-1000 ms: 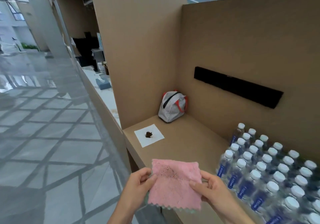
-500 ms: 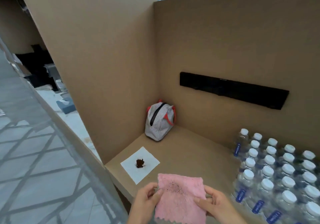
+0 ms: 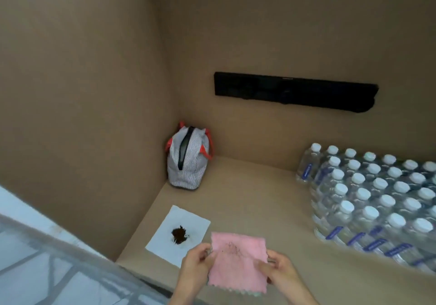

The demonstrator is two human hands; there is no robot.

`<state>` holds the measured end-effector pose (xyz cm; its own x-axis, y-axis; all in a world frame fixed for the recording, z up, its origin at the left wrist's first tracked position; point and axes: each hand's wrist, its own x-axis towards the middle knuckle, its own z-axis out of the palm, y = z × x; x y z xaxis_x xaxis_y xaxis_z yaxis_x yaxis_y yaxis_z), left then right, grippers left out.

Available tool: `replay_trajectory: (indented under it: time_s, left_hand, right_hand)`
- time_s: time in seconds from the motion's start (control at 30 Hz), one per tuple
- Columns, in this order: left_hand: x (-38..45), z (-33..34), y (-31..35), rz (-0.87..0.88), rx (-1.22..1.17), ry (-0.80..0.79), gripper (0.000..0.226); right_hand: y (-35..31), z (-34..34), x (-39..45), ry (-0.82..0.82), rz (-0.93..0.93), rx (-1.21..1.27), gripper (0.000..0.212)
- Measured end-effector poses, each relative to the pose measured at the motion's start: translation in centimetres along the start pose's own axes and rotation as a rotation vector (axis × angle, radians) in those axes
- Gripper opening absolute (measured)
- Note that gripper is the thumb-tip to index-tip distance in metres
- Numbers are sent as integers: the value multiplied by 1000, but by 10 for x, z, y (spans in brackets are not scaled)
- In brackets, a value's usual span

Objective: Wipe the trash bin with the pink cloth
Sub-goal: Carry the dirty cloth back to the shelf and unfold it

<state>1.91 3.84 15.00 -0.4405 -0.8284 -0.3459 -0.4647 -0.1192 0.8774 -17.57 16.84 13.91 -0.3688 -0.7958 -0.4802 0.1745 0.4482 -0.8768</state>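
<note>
A pink cloth [image 3: 238, 261] with a dark smudge near its top hangs spread between both hands at the bottom centre. My left hand [image 3: 194, 267] pinches its left edge and my right hand [image 3: 279, 270] pinches its right edge. The cloth is held above the front of a brown cardboard shelf [image 3: 254, 194]. No trash bin is in view.
A white paper square [image 3: 188, 219] with a dark brown pile lies just left of the cloth. A striped grey bag with red handles [image 3: 187, 161] stands in the back corner. Several packed water bottles [image 3: 377, 196] fill the right side. A black bar [image 3: 292, 91] is on the back wall.
The view has swung right and down, toward the cardboard shelf. Both hands keep the pink cloth spread between them, now closer to the white paper.
</note>
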Motion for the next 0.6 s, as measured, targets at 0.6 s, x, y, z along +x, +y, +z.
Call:
replay_trajectory:
  time_s: [0.6]
  left_hand:
    - [94, 48, -94, -52, 445, -93, 35]
  right_hand:
    - [87, 28, 81, 427, 262, -443, 42]
